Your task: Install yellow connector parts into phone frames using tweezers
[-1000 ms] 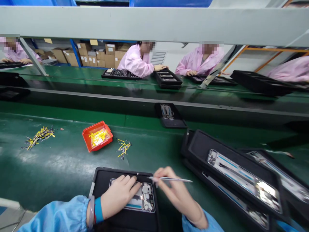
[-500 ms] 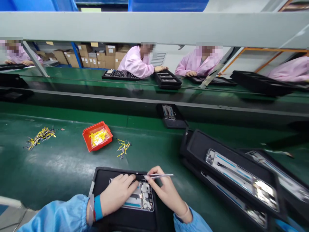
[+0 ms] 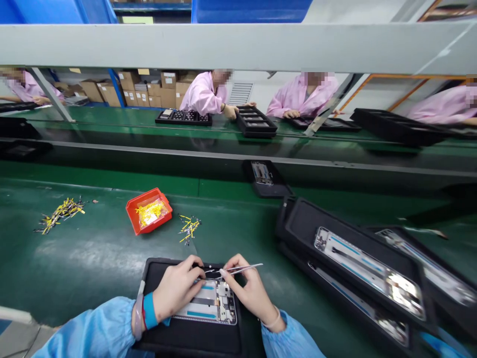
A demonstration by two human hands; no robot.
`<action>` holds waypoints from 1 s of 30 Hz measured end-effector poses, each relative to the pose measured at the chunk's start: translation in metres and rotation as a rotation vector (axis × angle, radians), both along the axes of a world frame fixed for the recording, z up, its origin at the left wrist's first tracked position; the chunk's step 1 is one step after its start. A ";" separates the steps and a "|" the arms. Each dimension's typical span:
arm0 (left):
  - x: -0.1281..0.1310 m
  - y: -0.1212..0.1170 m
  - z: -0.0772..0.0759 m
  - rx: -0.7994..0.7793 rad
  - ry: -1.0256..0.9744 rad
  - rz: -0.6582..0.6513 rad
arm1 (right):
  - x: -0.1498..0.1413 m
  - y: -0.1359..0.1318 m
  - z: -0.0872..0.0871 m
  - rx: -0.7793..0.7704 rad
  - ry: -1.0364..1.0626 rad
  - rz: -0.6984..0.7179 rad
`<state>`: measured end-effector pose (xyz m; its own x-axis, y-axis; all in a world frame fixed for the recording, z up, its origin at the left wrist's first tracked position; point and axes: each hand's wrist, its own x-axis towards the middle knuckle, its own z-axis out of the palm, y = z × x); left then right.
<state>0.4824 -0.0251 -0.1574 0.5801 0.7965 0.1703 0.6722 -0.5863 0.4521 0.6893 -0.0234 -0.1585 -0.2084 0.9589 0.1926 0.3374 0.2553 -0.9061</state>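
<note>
A black tray lies on the green bench right in front of me, with an open phone frame in it. My left hand rests on the frame's left part, its fingers curled and pinched at the frame's top edge. My right hand grips metal tweezers, whose tips point left to the top edge of the frame, close to my left fingertips. Whatever small part sits between the tips is too small to make out.
Stacked black trays with phone frames stand at the right. An orange bin of yellow parts, with loose yellow parts beside it and more at far left. One tray rides the conveyor. People in pink coats work across it.
My left hand has drawn its fingers from flat on the frame into a pinch at its top edge. My right hand has moved left, bringing the tweezer tips to that spot.
</note>
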 end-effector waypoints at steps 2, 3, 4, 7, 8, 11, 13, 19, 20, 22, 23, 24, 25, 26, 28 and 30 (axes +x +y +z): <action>0.002 0.001 0.000 -0.005 -0.011 0.016 | -0.002 -0.001 -0.001 -0.007 -0.010 0.007; 0.003 0.001 0.000 -0.008 -0.013 0.026 | -0.003 -0.001 -0.001 -0.014 -0.021 0.013; 0.004 0.001 0.000 -0.012 -0.013 0.037 | -0.004 -0.002 -0.002 -0.022 -0.035 0.019; 0.005 0.001 0.000 -0.014 -0.006 0.050 | -0.007 -0.002 -0.003 -0.039 -0.077 0.028; 0.005 0.001 0.000 -0.010 -0.003 0.046 | -0.007 -0.002 -0.004 -0.039 -0.089 0.029; 0.006 0.000 0.000 0.011 0.014 0.031 | -0.007 -0.003 -0.004 -0.021 -0.105 0.022; 0.006 0.000 0.001 0.029 0.026 0.012 | -0.006 -0.003 -0.004 -0.004 -0.100 0.014; 0.006 0.002 0.000 0.179 0.075 -0.097 | -0.005 -0.005 -0.004 0.000 -0.042 -0.003; 0.006 0.003 0.000 0.205 0.082 -0.120 | -0.005 -0.006 -0.004 -0.003 -0.040 -0.004; 0.005 0.005 0.000 0.245 0.083 -0.163 | -0.006 -0.005 -0.004 -0.009 -0.048 0.006; 0.005 0.005 0.001 0.259 0.077 -0.176 | -0.007 -0.005 -0.004 -0.014 -0.056 0.016; 0.005 0.006 0.001 0.269 0.069 -0.181 | -0.008 -0.005 -0.004 -0.017 -0.066 0.029; 0.005 0.006 0.002 0.276 0.059 -0.179 | -0.008 -0.005 -0.004 -0.021 -0.075 0.041; 0.004 0.006 0.002 0.277 0.052 -0.172 | -0.008 -0.005 -0.004 -0.024 -0.083 0.051; 0.003 0.005 0.003 0.269 0.041 -0.153 | -0.009 -0.004 -0.003 -0.035 -0.091 0.063; 0.002 0.005 0.002 0.252 0.033 -0.137 | -0.009 -0.004 -0.003 -0.046 -0.094 0.068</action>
<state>0.4849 -0.0202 -0.1553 0.6882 0.6452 0.3319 0.5909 -0.7638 0.2596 0.6802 -0.0274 -0.1617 -0.2878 0.9494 0.1257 0.4047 0.2395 -0.8825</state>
